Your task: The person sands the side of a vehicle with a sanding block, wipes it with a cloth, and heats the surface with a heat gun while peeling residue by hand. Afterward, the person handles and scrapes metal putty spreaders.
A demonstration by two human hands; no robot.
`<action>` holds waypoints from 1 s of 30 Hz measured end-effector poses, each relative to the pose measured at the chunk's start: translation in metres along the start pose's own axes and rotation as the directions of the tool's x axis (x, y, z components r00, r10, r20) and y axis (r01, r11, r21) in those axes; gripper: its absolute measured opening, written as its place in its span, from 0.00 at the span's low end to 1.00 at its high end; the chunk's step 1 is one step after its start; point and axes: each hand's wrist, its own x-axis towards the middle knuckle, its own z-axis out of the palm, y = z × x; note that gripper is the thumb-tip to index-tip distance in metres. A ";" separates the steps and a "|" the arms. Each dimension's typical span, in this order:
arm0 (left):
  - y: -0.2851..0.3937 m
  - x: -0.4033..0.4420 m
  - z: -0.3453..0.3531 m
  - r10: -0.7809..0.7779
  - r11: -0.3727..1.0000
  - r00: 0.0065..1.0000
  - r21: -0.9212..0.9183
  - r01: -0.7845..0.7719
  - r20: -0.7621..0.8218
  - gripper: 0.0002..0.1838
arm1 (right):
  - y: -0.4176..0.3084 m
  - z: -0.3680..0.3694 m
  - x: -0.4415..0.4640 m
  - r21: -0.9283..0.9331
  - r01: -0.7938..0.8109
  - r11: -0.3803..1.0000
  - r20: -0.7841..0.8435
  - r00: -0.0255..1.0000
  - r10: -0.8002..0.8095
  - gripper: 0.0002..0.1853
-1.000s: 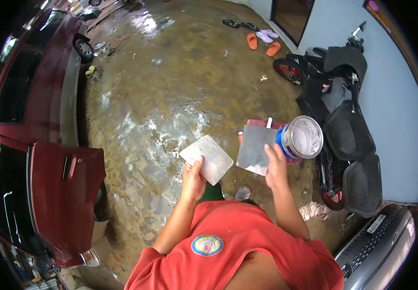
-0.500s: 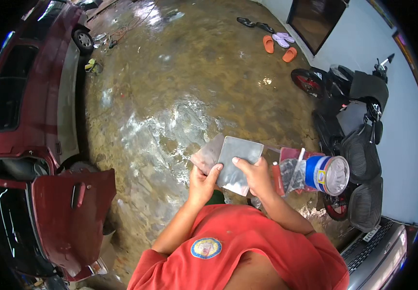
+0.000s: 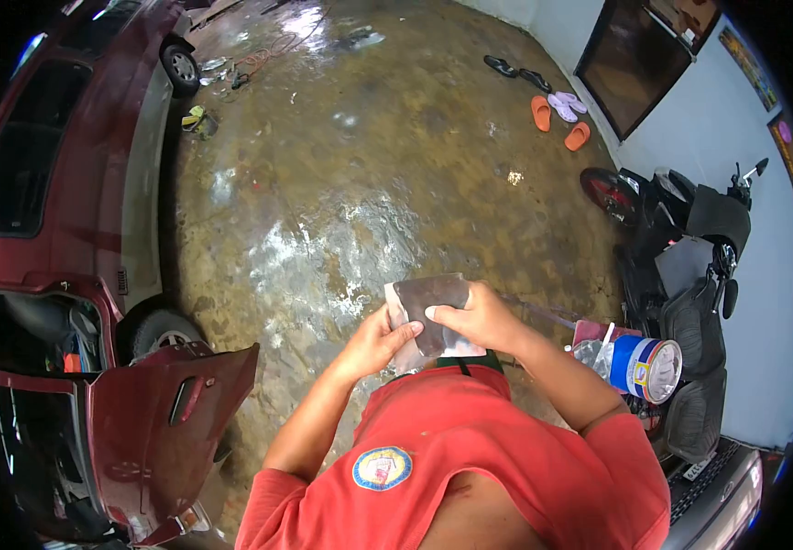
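Observation:
In front of my waist I hold two thin, flat rectangular pieces, stacked together. The upper one is a dark brown-grey sheet (image 3: 435,295); a paler sheet (image 3: 393,297) shows along its left edge. My left hand (image 3: 381,343) grips them from the left, thumb on the dark face. From the right, my right hand (image 3: 477,319) pinches the dark sheet, its thumb lying on the front. Most fingers of both hands are hidden behind the pieces. What they are made of is hard to tell.
To my right, a blue and white can (image 3: 645,367) stands by a reddish board (image 3: 589,330). A motorcycle (image 3: 689,229) lines the right wall. At left is a maroon vehicle (image 3: 76,183) with an open door (image 3: 158,431). Orange slippers (image 3: 540,114) lie on the wet floor (image 3: 341,183).
The grey sheet that faced up at the front has gone out of sight; the dark face now shows on top. Both hands have come closer together, and the view has shifted slightly.

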 end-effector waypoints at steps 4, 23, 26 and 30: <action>0.003 0.000 -0.006 0.097 0.986 0.984 -0.119 -0.115 -0.152 0.20 | -0.008 0.009 0.016 0.174 0.022 0.984 -0.067 0.998 -0.010 0.11; 0.051 0.001 -0.005 0.194 0.974 0.925 -0.049 -0.222 -0.328 0.29 | -0.029 0.029 0.029 0.220 0.169 0.961 -0.322 0.942 -0.093 0.09; 0.041 0.002 -0.020 0.178 0.980 0.948 0.137 -0.146 -0.265 0.25 | -0.044 0.025 0.027 0.093 0.133 0.987 -0.225 0.968 -0.109 0.10; 0.044 0.002 -0.032 0.155 0.971 0.980 0.202 -0.128 -0.122 0.20 | -0.041 0.023 0.031 -0.070 0.158 0.985 -0.127 0.978 -0.165 0.10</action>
